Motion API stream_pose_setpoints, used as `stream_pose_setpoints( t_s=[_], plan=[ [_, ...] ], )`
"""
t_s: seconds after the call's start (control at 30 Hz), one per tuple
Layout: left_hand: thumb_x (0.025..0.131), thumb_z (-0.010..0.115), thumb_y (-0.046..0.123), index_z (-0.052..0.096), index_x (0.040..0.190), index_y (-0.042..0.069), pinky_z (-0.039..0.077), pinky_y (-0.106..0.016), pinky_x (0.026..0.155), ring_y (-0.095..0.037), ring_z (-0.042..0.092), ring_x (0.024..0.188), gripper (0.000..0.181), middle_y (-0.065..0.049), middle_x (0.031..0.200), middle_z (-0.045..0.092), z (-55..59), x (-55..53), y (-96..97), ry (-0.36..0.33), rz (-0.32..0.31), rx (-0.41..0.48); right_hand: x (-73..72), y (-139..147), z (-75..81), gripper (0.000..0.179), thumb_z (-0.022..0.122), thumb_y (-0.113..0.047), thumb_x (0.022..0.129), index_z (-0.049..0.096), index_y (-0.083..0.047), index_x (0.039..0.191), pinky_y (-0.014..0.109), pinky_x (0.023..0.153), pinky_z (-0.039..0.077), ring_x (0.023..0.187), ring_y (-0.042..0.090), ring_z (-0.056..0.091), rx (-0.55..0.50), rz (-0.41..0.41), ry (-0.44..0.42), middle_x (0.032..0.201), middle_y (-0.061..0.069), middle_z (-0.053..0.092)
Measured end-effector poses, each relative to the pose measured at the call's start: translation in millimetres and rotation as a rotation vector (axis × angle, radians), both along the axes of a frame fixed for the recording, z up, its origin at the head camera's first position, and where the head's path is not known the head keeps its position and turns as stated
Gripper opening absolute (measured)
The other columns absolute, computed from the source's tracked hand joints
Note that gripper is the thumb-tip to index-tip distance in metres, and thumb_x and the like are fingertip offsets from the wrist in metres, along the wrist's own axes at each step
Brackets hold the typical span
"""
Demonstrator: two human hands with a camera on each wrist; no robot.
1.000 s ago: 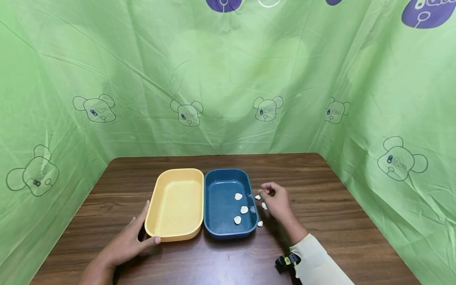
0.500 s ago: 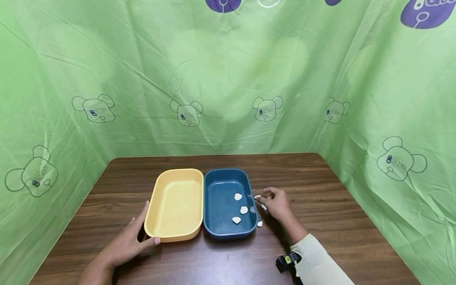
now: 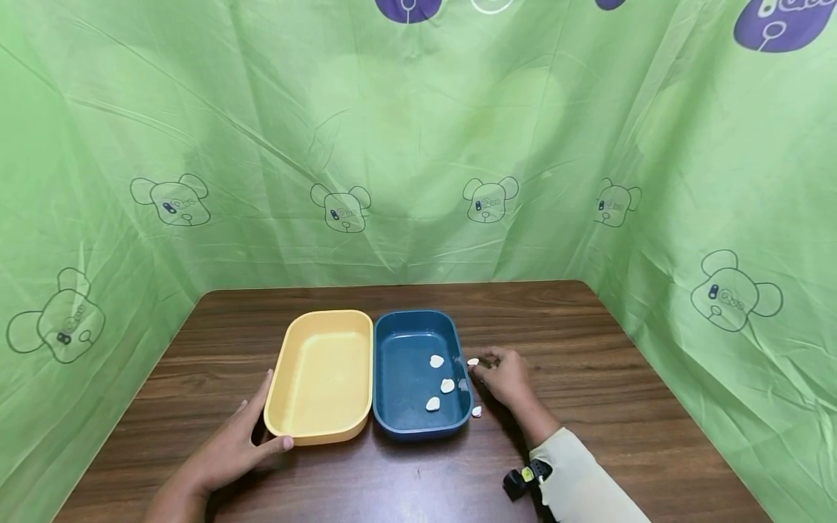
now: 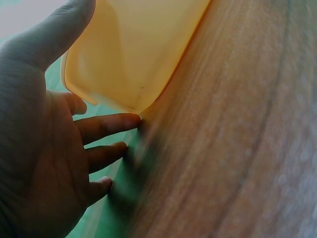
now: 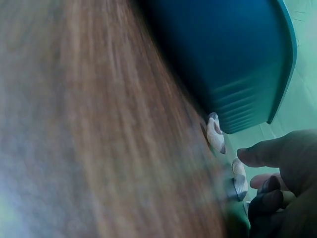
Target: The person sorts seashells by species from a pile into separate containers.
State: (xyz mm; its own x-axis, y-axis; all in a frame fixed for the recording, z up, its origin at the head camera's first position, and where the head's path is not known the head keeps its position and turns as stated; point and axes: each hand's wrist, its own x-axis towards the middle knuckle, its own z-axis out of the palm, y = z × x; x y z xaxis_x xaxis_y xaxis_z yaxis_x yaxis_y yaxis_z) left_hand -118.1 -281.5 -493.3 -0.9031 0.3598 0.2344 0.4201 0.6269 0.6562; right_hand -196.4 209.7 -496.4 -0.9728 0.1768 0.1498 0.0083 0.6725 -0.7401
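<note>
My left hand (image 3: 229,444) rests against the near left corner of a yellow tray (image 3: 318,437), thumb at its front wall and fingers straight along its side. In the left wrist view the fingers (image 4: 111,123) are spread beside the tray's translucent-looking wall. My right hand (image 3: 508,378) is low over the table, right of a blue tray (image 3: 421,434), thumb and fingers around a small white seashell (image 3: 473,362). In the right wrist view the thumb tip (image 5: 247,156) overlaps a shell (image 5: 239,181); I cannot tell whether it is pinched. Another shell (image 3: 476,411) lies nearer me beside the blue tray.
Several things stand close together: the two trays are side by side on the brown wooden table (image 3: 418,479). Inside the blue tray lie white shells (image 3: 437,361), three in all. A green printed cloth (image 3: 418,145) hangs around the table's back and sides.
My right hand has come down and slightly toward me onto the shells, with a shell seen earlier beneath it now hidden. One shell in the blue tray has shifted slightly left. The left hand stays put.
</note>
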Motion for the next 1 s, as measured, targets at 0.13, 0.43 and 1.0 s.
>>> stream_pose_setpoints(
  t_s=[0.13, 0.43, 1.0],
  plan=[
    [0.093, 0.086, 0.033, 0.001, 0.178, 0.023, -0.005, 0.002, 0.116, 0.025, 0.006, 0.146, 0.12, -0.034, 0.177, 0.022, 0.6, -0.2, 0.1, 0.0, 0.002, -0.001, -0.7, 0.2, -0.5, 0.028, 0.09, -0.012, 0.084, 0.083, 0.001, 0.108, 0.029, 0.058, 0.047, 0.062, 0.012, 0.056, 0.016, -0.007, 0.002, 0.08, 0.01, 0.078],
    [0.093, 0.086, 0.033, 0.002, 0.178, 0.022, -0.005, 0.001, 0.115, 0.025, 0.005, 0.144, 0.121, -0.033, 0.177, 0.022, -0.5, 0.8, -0.5, -0.006, 0.008, -0.006, -3.6, 0.9, -1.3, 0.025, 0.092, -0.018, 0.084, 0.085, -0.001, 0.103, 0.031, 0.061, 0.05, 0.071, 0.018, 0.064, 0.083, -0.022, -0.028, 0.084, 0.01, 0.081],
    [0.093, 0.086, 0.031, 0.003, 0.178, 0.02, -0.004, 0.003, 0.115, 0.031, 0.004, 0.145, 0.12, -0.038, 0.175, 0.023, -0.2, 0.7, -0.1, 0.011, -0.008, 0.008, -6.4, 2.2, 0.3, 0.023, 0.092, -0.021, 0.084, 0.087, -0.004, 0.097, 0.053, 0.094, 0.062, 0.112, 0.04, 0.077, 0.135, -0.016, -0.042, 0.12, 0.021, 0.082]
  ],
)
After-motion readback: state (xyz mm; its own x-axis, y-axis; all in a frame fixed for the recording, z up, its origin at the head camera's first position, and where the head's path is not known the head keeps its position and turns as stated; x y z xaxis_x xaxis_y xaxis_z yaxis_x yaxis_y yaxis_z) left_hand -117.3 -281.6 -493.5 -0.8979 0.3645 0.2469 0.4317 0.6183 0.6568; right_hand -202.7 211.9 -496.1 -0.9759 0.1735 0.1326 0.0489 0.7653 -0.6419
